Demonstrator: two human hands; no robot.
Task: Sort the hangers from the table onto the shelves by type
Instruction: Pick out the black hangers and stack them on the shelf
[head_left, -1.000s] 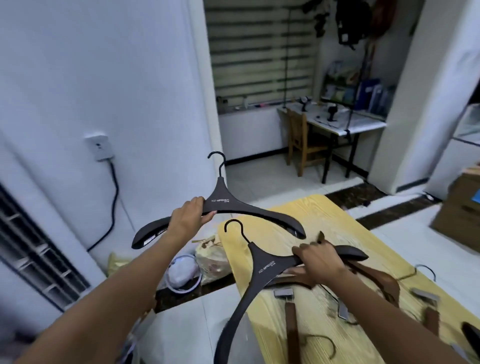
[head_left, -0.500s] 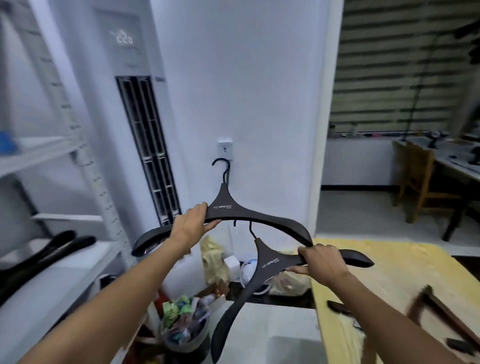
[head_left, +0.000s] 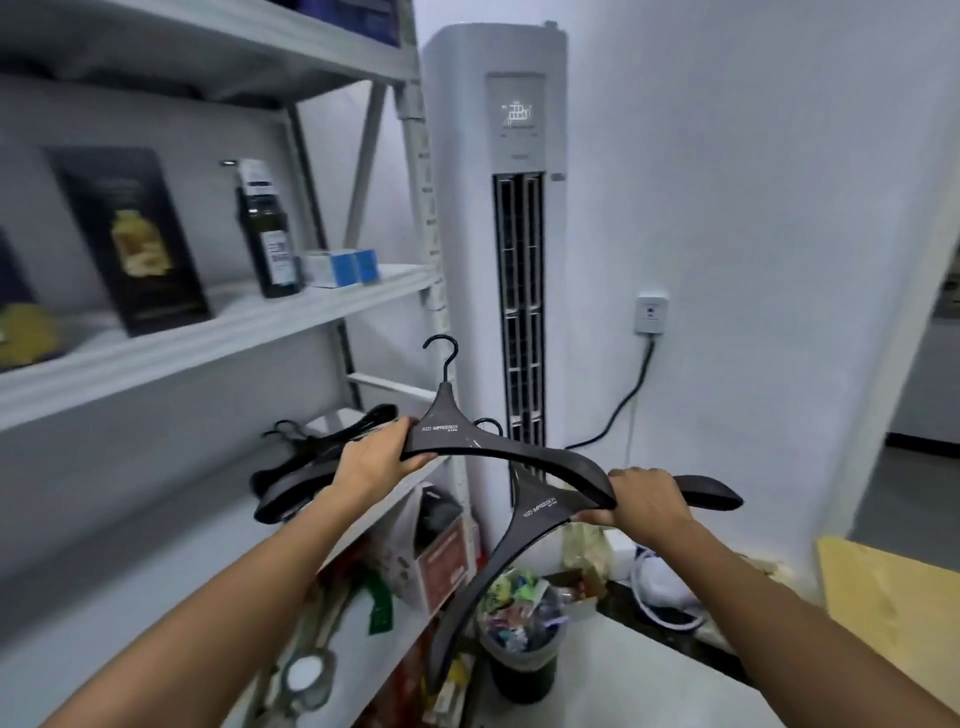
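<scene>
- Head view: left hand (head_left: 371, 465) curled round the left shoulder of the top hanger (head_left: 519, 452), just beside the neck; hook up, body roughly level
- Right hand (head_left: 641, 501) wrapped round one arm of the low hanger (head_left: 524, 525); this one is tilted, its free arm hanging down over the bin (head_left: 519, 644)
- The top hanger's right tip crosses the low hanger next to the right hand; contact or not, cannot tell
- Both are black and broad-shouldered, and look the same type as the pile (head_left: 311, 441) on the shelf (head_left: 130, 519) to the left, so that is the likely target
- Judgement: step in hand is carry-and-place, neither hanger set down yet
- To do well: separate the two first, then lay the left one flat on the pile, hook facing the same way as those there
- Level the low hanger before bringing it in, since its hanging arm could catch the shelf edge or post
- Risk: hooks snagging each other
</scene>
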